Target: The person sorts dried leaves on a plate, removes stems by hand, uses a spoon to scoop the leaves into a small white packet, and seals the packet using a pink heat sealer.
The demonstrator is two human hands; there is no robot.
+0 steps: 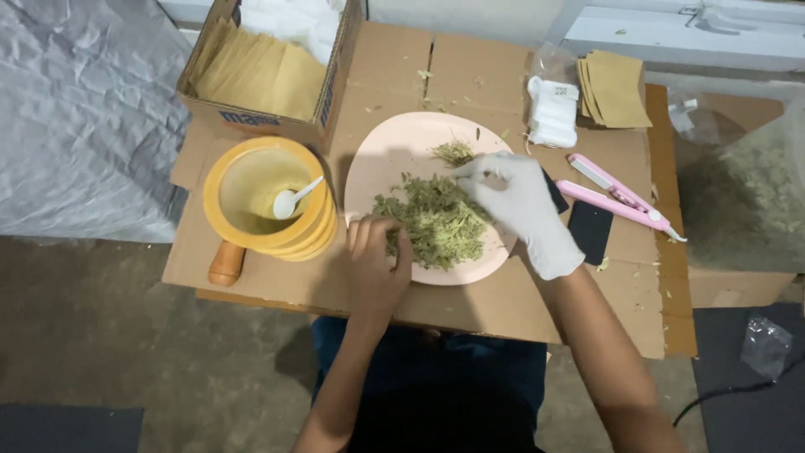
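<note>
the bare left hand [375, 267] rests curled on the near rim of the plate [394, 151], its fingers bent into the near edge of the herb pile [436, 220] and loosely closed on a pinch of it, though how much it holds i cannot tell. the gloved right hand [521, 205] lies over the far right side of the same pile, fingers narrowed to a pinch near the small separate clump [454, 152] toward the back of the plate; whether anything sits between those fingertips is too small to see. the herbs are dry, green and shredded, heaped in the middle of the pale pink plate, which sits on a cardboard-covered bench [470, 310]. by my reading the step in hand is sorting or portioning the herb by pinches, and the pile looks largely unworked. a next move would call for a light, closed pinch and a steady lift, since loose flakes already lie scattered on the cardboard. just left of the plate stands a yellow bowl [268, 197] with a white spoon [293, 200] in it. right of the plate lies a pink sealer [619, 200] beside a dark card [590, 231]. behind are a stack of tan pouches [614, 88], a white packet bundle [553, 111] and an open box [264, 75] of more pouches.
</note>
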